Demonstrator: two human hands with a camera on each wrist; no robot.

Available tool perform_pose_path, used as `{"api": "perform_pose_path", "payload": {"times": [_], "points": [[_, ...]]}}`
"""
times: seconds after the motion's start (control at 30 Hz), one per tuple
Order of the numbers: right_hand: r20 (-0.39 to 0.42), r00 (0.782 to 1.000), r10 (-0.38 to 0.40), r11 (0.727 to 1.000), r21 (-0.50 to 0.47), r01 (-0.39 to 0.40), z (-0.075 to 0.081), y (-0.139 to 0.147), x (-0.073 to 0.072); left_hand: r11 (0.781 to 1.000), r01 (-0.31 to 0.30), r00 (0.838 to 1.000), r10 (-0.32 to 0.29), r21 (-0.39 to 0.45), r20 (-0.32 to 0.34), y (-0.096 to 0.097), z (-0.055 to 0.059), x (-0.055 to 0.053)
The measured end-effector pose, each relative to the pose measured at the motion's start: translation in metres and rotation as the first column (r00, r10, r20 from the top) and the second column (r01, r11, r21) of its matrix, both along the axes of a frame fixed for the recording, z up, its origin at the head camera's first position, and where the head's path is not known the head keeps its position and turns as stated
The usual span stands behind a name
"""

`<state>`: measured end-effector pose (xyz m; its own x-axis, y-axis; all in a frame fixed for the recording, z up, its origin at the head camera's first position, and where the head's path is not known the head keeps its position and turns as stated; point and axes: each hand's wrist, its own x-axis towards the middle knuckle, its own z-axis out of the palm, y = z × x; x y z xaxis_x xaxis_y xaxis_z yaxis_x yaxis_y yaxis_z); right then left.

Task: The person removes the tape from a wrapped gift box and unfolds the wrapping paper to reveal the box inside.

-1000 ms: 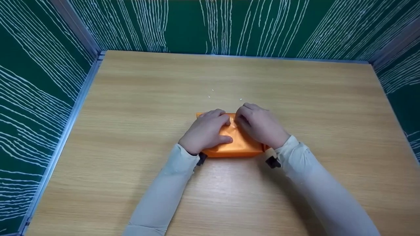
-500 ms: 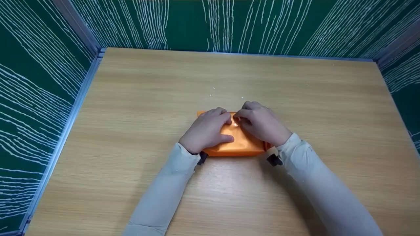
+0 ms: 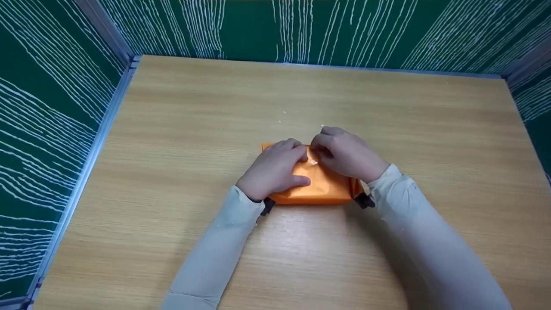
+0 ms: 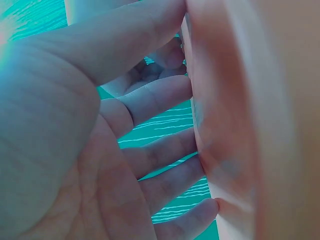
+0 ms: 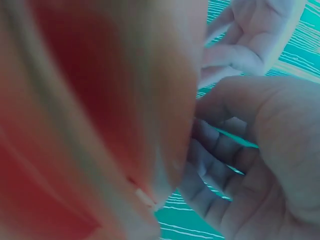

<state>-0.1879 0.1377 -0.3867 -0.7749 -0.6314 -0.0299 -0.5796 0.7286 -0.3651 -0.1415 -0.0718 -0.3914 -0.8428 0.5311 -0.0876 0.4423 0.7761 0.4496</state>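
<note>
An orange wrapped package (image 3: pixel 320 189) with a glossy, creased covering lies on the table in the head view. My left hand (image 3: pixel 277 168) rests across its left part, thumb spread toward the middle. In the left wrist view the left fingers (image 4: pixel 165 150) reach out fairly straight, tips against the wrapping. Over the far right part is my right hand (image 3: pixel 346 153), fingers bent, thumb and fingertips close together at the wrapping. A shiny patch (image 3: pixel 313 162) shows beside those fingertips. Whether they pinch anything I cannot tell. The right wrist view shows the package's reddish side (image 5: pixel 100 100) up close.
The wooden table (image 3: pixel 193 116) spreads around the package. A few small white specks (image 3: pixel 284 112) lie beyond it. Green panels with white lines (image 3: pixel 249 30) stand along the back and sides, with a blue strip (image 3: pixel 101 125) at the left edge.
The right index finger straightened a little, then bent back toward the thumb. The right wrist has risen slightly, baring more of the package's right end. The left hand stays put; the head view has shifted slightly.
</note>
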Motion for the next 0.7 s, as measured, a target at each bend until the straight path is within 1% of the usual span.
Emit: {"api": "perform_pose_path", "payload": {"times": [0.17,0.33,0.57,0.63,0.7], "points": [[0.015,1.000,0.022,1.000,0.005,-0.022,0.000,0.002,-0.001,1.000,-0.008,1.000,0.008,0.009,0.014,-0.001,0.000,0.000],[0.018,1.000,0.023,0.999,-0.024,-0.022,-0.001,0.002,-0.004,1.000,-0.015,1.000,0.015,-0.001,0.018,-0.001,0.000,0.001],[-0.018,0.999,0.051,0.998,-0.041,-0.052,-0.005,0.000,-0.008,1.000,-0.003,1.000,0.003,0.015,0.012,-0.001,-0.002,0.001],[-0.011,0.999,0.047,0.998,-0.033,-0.048,-0.005,0.000,-0.010,1.000,-0.002,1.000,0.002,0.016,0.009,-0.002,-0.002,0.000],[0.012,0.999,0.040,0.999,-0.034,-0.040,-0.003,0.000,-0.011,1.000,-0.005,1.000,0.005,0.012,0.013,-0.002,-0.001,0.000]]}}
